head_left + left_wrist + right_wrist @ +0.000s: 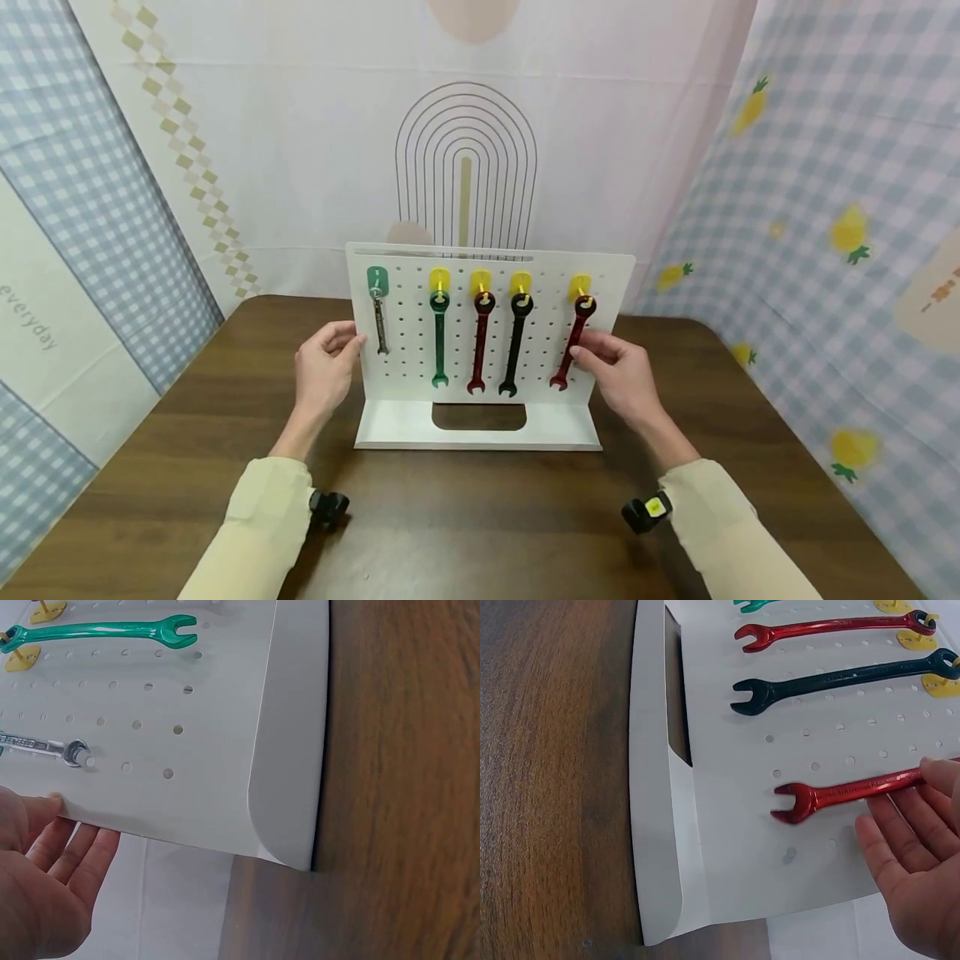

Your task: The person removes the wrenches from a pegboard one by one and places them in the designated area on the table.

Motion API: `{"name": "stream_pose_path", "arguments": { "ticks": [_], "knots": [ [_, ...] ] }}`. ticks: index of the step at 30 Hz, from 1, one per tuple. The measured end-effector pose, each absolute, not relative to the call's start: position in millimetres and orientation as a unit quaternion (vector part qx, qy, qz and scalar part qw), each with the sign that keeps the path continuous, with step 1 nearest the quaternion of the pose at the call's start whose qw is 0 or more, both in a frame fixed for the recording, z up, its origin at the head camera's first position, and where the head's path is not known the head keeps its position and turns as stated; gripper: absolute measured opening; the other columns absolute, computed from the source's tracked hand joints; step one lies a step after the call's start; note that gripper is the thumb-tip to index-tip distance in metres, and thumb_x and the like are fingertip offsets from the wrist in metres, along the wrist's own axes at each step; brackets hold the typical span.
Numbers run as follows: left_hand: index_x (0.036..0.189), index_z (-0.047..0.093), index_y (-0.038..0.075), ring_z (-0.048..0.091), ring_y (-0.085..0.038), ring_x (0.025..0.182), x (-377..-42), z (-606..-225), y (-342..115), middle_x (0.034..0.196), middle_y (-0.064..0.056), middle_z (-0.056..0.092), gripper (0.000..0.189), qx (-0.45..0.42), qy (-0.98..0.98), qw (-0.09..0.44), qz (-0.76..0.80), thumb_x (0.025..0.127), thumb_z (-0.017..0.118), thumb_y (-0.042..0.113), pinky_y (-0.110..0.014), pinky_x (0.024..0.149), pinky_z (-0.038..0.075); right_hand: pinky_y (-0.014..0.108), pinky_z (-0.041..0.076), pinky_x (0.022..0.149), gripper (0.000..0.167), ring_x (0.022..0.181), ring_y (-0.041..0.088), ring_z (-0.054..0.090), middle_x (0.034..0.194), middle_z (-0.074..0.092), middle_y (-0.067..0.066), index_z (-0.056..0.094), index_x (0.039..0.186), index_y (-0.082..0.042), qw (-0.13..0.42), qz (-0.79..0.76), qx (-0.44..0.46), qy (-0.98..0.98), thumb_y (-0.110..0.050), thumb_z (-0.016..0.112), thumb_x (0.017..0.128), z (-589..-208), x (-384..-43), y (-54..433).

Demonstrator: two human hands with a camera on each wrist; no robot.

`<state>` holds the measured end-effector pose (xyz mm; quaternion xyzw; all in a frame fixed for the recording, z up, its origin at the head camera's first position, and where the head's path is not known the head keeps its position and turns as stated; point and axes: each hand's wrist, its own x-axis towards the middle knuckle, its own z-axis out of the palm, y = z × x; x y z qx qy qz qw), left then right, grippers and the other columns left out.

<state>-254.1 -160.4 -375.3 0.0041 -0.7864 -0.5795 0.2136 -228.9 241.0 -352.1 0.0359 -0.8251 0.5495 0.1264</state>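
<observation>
A white pegboard (547, 337) stands on a wood-grain table (480, 517), which reaches past both its side edges and well out in front of its base. At the board's left edge, the left hand (322, 367) has its thumb on the front face and its fingers at the rim, pinching it. The right hand (621, 377) is near the opposite edge, pinching the handle of the rightmost red combination wrench (855, 790) — thumb over it, fingers beneath.

That wrench hangs by its ring end from a yellow hook (579, 286), tilted, its open jaw down and leftward. It is glossy, with raised lettering too small to read.

Left of it hang a black wrench (515, 346), a second red wrench (480, 346), a green wrench (439, 346) and a small chrome wrench (379, 321), the last on a green hook (377, 280). Round holes dot the panel; a rounded cut-out (480, 417) opens in the base. Behind hangs creased white cloth (300, 125).
</observation>
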Motion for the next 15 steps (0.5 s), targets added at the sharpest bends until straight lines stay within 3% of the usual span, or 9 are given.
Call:
{"name": "stream_pose_path", "arguments": {
  "ticks": [4,9,15],
  "knots": [
    [0.121,0.073,-0.001,0.067,0.007,0.085,-254.7,-375.7,-160.3,0.115,-0.023,0.077,0.022,0.003,-0.785,0.211,-0.582,0.102,0.070,0.010,-0.013,0.076,0.060,0.020,0.063,0.082,0.035,0.086,0.006,0.075,0.110,0.077,0.011,0.069,0.129,0.009,0.123,0.581,0.047,-0.803,-0.012,0.073,0.101,-352.4,-228.8,240.4],
    [0.121,0.073,-0.002,0.067,0.006,0.085,-255.0,-375.7,-160.8,0.115,-0.023,0.077,0.022,0.001,-0.784,0.214,-0.583,0.102,0.071,0.010,-0.023,0.080,0.064,0.021,0.064,0.082,0.035,0.084,0.005,0.075,0.109,0.077,0.014,0.067,0.128,0.012,0.124,0.597,0.053,-0.791,-0.011,0.072,0.101,-351.1,-229.2,237.9],
    [0.121,0.073,-0.002,0.067,0.006,0.085,-254.9,-376.0,-160.8,0.115,-0.024,0.077,0.023,0.001,-0.785,0.212,-0.581,0.102,0.070,0.010,-0.018,0.078,0.063,0.022,0.064,0.079,0.033,0.082,0.004,0.074,0.101,0.077,0.005,0.067,0.125,0.014,0.126,0.604,0.056,-0.785,-0.009,0.071,0.101,-351.4,-230.2,236.2]
  ]
}}
